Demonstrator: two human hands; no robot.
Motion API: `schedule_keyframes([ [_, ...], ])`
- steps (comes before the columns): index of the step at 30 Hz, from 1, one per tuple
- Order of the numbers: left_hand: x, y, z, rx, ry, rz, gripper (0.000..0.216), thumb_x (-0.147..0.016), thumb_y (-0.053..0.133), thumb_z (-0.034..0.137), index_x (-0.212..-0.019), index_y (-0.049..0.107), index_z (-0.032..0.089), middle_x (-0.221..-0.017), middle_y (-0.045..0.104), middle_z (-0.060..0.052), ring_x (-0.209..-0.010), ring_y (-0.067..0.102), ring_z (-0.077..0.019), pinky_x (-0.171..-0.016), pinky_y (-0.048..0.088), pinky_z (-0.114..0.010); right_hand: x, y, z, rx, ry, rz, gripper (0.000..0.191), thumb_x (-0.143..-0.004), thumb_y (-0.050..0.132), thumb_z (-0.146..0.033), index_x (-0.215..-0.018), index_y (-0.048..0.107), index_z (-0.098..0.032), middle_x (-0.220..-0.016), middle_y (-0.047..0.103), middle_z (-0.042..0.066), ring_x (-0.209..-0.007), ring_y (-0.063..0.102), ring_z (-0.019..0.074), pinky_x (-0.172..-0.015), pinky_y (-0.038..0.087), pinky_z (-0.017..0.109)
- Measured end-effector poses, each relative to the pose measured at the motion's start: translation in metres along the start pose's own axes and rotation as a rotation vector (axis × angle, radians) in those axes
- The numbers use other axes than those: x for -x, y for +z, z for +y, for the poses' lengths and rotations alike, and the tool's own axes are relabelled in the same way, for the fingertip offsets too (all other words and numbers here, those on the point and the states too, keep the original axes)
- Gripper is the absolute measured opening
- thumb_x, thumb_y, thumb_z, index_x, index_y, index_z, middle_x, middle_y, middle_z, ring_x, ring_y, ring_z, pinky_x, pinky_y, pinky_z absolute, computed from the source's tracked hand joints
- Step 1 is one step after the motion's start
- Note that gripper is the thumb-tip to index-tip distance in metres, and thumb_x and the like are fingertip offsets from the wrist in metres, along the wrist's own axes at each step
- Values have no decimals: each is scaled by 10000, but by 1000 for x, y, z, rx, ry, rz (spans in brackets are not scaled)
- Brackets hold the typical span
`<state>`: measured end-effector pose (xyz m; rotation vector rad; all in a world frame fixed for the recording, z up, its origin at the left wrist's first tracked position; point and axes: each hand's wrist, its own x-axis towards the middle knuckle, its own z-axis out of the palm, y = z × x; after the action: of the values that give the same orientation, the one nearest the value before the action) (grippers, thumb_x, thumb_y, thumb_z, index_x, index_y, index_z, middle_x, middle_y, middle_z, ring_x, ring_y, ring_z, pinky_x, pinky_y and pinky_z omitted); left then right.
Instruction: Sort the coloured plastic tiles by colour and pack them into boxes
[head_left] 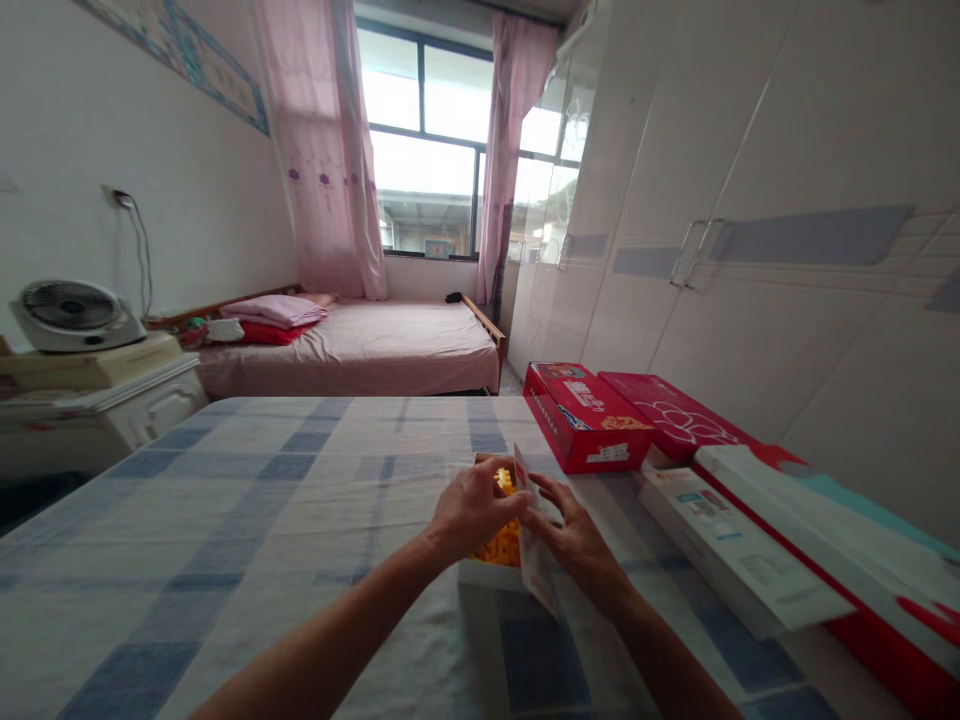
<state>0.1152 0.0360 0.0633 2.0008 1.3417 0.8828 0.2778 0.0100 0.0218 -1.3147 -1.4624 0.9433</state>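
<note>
A small open box stands on the table in front of me, with yellow-orange plastic pieces inside. My left hand reaches over it from the left, fingers curled down and thumb towards the raised flap. Brighter yellow shows between that thumb and the fingers; whether it is a held piece or the contents behind, I cannot tell. The white cardboard flap stands nearly upright along the box's right side. Around its edge are the fingers and thumb of my right hand, gripping it.
Two red boxes lie at the table's right back. Nearer me are a long white box and a white-and-red package. A blue-and-white checked cloth covers the table. Beyond stand a bed and a wardrobe.
</note>
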Motion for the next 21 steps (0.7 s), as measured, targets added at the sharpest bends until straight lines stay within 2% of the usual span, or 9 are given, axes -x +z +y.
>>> schedule_keyframes([
  [2,-3,8,2,198,-8,-98,327,-714,559,297,-1019,643,216,-660,654,14,-566,598,-121,-512,414,-199,-1,0,1,-17,-24,-13,548,-739,617,-471,-1209,512,-210,-1283,492,81,-1203,449,240,-879,470,318],
  [4,-7,12,2,358,-62,-132,322,-693,523,204,-996,629,176,-638,638,13,-518,580,-101,-475,423,-182,-2,0,2,-37,-21,-23,546,-736,619,-466,-1211,512,-219,-1274,501,79,-1134,509,242,-854,483,330],
  [6,-8,9,0,439,-150,-76,409,-673,505,153,-1074,583,144,-631,630,15,-482,563,-89,-441,430,-175,-4,-1,4,-42,-10,8,551,-744,603,-448,-1235,493,-222,-1287,491,85,-1084,542,242,-845,486,347],
  [10,-5,-14,-14,503,-256,47,571,-674,509,145,-1241,470,89,-712,656,-15,-540,596,-110,-448,472,-203,-6,1,12,62,-34,150,573,-750,569,-423,-1269,463,-203,-1336,438,102,-1194,452,256,-893,450,362],
  [14,2,-21,-33,409,-301,47,488,-691,526,163,-1170,551,72,-710,649,-26,-567,605,-124,-481,494,-231,-1,14,15,3,19,90,634,-737,571,-384,-1310,405,-167,-1340,438,132,-1135,511,244,-887,459,361],
  [16,8,-14,-42,356,-282,76,433,-720,538,211,-1136,587,98,-771,673,-45,-646,630,-144,-547,514,-247,3,21,12,-76,32,42,638,-736,568,-349,-1318,382,-164,-1303,482,134,-1091,546,232,-879,472,357],
  [18,18,-4,-50,363,-225,105,410,-778,516,299,-1148,591,136,-918,690,-72,-820,647,-179,-661,528,-272,7,25,8,-128,48,22,631,-735,560,-323,-1318,378,-165,-1252,531,126,-1067,564,228,-874,480,356],
  [21,34,14,-56,352,-128,125,438,-861,401,362,-1241,528,185,-1146,637,-92,-1086,572,-219,-816,508,-319,10,26,0,-138,79,40,607,-716,558,-313,-1293,433,-176,-1219,568,108,-1081,558,239,-873,481,350],
])
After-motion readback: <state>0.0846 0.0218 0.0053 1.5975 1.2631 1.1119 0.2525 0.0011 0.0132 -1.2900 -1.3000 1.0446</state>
